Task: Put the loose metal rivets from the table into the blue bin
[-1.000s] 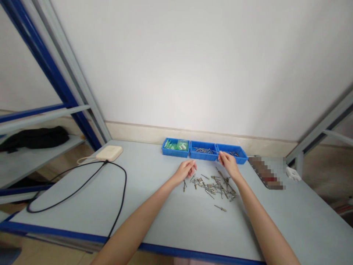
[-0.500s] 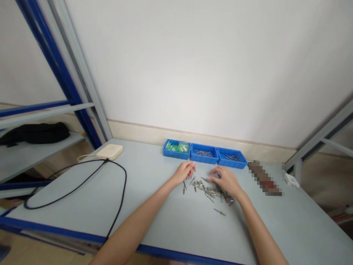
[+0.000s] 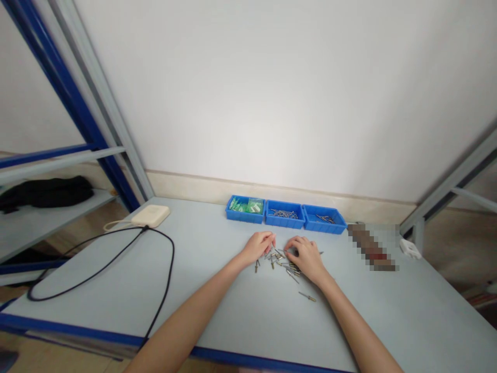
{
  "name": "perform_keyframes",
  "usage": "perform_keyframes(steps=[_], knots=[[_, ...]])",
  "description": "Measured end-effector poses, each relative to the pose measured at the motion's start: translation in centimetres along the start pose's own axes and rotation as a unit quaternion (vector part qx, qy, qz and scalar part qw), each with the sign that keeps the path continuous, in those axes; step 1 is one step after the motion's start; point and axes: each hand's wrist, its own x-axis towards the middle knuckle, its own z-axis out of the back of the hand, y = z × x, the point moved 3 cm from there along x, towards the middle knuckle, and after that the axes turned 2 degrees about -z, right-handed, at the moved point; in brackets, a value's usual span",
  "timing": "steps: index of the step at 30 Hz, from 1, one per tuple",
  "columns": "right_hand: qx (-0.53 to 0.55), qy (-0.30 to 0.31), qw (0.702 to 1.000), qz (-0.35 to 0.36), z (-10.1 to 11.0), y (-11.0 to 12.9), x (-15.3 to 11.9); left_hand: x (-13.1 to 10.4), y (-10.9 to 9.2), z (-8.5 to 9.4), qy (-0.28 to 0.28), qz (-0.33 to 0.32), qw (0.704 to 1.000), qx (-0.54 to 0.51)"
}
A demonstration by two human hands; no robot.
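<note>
A loose pile of metal pop rivets [image 3: 292, 269] with thin pins lies on the grey table, partly covered by my right hand [image 3: 306, 257]. That hand has its thumb and forefinger closed at the pile's upper edge, with a rivet [image 3: 281, 251] at their tips. To the left of the pile, my left hand [image 3: 259, 247] is curled with its fingers together. Thin pins show by its fingertips, but what it holds is hidden. A single rivet [image 3: 307, 297] lies apart, nearer the front edge.
Three blue bins stand along the wall: the left bin [image 3: 245, 217] holds green-and-white packets, the middle bin [image 3: 285, 223] and right bin [image 3: 325, 227] metal pins or rivets. A white box [image 3: 151, 215] and black cable [image 3: 171, 269] lie left. A blurred brown object [image 3: 370, 248] lies right.
My right hand has moved left over the pile, closer to my left hand, and covers more rivets. My left hand stays nearly in place. The view has shifted slightly.
</note>
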Motion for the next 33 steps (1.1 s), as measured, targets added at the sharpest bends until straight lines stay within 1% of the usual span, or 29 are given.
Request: perform_keyframes(steps=[2,4,6,8,10,13,16,21,23,27,30,33], knots=[[-0.009,-0.016,1.000,0.005,-0.1,0.2,0.0,-0.1,-0.1,0.0,0.001,-0.004,1.000,0.023],[0.016,-0.028,0.999,0.004,-0.1,0.4,0.1,-0.2,-0.2,0.0,-0.002,-0.013,0.999,0.043],[0.084,-0.031,0.996,0.003,0.0,0.6,0.3,-0.3,-0.4,0.0,-0.009,-0.026,0.998,0.055],[0.162,-0.033,0.986,0.009,0.2,1.0,0.5,-0.4,-0.6,-0.1,-0.012,-0.038,0.997,0.072],[0.196,-0.044,0.980,0.016,0.4,1.3,0.5,-0.4,-0.6,-0.2,-0.002,-0.047,0.994,0.099],[0.178,-0.065,0.982,0.011,0.7,1.2,0.4,-0.3,-0.4,-0.6,0.020,-0.045,0.993,0.109],[0.188,-0.075,0.979,-0.014,0.8,0.7,0.4,-0.2,0.0,-0.7,0.020,-0.032,0.997,0.067],[0.239,-0.023,0.969,-0.048,0.9,0.6,0.4,0.0,0.4,-0.7,0.018,-0.017,1.000,0.018],[0.244,-0.021,0.968,-0.047,1.1,0.8,0.4,0.1,0.5,-0.6,0.005,-0.020,0.999,0.025],[0.240,-0.032,0.970,-0.039,1.3,1.1,0.3,0.3,0.4,-0.4,-0.042,-0.043,0.996,0.061],[0.243,-0.036,0.968,-0.039,1.3,1.0,0.4,0.2,0.2,-0.4,-0.045,-0.048,0.996,0.053],[0.239,-0.043,0.969,-0.040,1.2,0.8,0.5,0.1,0.1,-0.4,-0.039,-0.034,0.998,0.040]])
